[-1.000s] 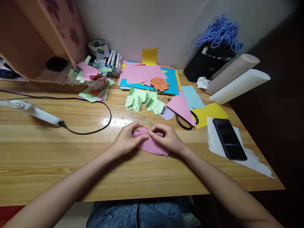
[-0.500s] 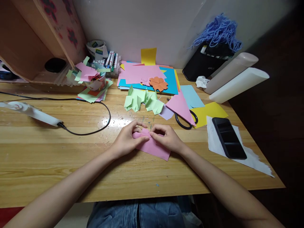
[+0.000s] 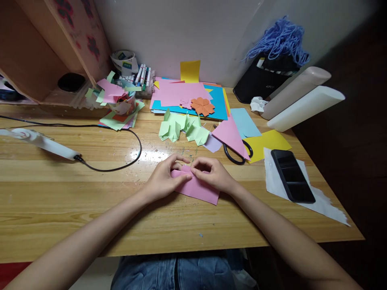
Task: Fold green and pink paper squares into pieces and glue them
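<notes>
A folded piece of pink paper (image 3: 198,191) lies between my hands near the front of the wooden table. My left hand (image 3: 166,176) grips its left side, thumb on top and fingers curled behind the upper edge. At the paper's upper middle, my right hand (image 3: 211,173) pinches a fold between thumb and forefinger. The fingertips of both hands nearly meet there and hide part of the folds. Just beyond them stands a light green folded paper shape (image 3: 171,127). A pink paper triangle (image 3: 231,137) partly covers black-handled scissors (image 3: 234,158).
At the back lie stacked coloured sheets (image 3: 181,92) with an orange paper flower (image 3: 202,106) on top. A phone (image 3: 292,176) rests on torn white paper to the right. On the left are a black cable (image 3: 121,169) and a cup of paper scraps (image 3: 122,105).
Both hands keep hold of the pink paper, which has shifted very slightly to the right. The fold at its top edge sits a little lower under my fingertips.
</notes>
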Available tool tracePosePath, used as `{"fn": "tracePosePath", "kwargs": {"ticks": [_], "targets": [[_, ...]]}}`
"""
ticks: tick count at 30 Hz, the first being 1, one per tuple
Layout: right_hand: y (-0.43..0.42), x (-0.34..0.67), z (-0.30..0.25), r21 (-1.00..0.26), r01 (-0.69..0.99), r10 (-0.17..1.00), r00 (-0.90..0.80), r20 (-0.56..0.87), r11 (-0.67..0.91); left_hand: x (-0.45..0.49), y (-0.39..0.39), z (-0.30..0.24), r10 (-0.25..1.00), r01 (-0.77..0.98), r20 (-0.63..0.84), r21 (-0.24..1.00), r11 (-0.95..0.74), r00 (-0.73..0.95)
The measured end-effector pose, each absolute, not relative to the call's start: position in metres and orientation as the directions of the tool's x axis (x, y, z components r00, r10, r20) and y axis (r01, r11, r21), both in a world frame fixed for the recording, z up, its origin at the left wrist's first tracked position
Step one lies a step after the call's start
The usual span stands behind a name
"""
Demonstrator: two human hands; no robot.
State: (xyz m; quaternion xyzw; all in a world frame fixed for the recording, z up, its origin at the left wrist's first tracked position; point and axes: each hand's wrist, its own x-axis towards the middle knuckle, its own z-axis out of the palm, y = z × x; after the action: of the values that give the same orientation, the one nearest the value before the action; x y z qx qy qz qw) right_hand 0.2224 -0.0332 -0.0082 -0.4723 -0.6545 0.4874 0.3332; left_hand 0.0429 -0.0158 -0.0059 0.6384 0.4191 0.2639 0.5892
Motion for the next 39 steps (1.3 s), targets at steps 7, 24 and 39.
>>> {"fn": "tracePosePath", "kwargs": {"ticks": [7,24,39], "targets": [[-0.0335,0.2216,-0.0091,-0.944,0.321,0.950,-0.310,-0.028,0.077,0.0429,-0.0160,-0.0064,0.851,0.235,-0.145,0.972,0.026,0.504],[-0.0346,0.2202,-0.0094,-0.908,0.406,0.953,-0.303,-0.022,0.108,0.0427,-0.0162,-0.0106,0.856,0.268,-0.099,0.962,-0.048,0.507],[-0.0334,0.2235,-0.0086,-0.913,0.401,0.967,-0.253,-0.029,0.077,0.0397,-0.0130,-0.0120,0.881,0.292,-0.061,0.952,-0.089,0.469]]}}
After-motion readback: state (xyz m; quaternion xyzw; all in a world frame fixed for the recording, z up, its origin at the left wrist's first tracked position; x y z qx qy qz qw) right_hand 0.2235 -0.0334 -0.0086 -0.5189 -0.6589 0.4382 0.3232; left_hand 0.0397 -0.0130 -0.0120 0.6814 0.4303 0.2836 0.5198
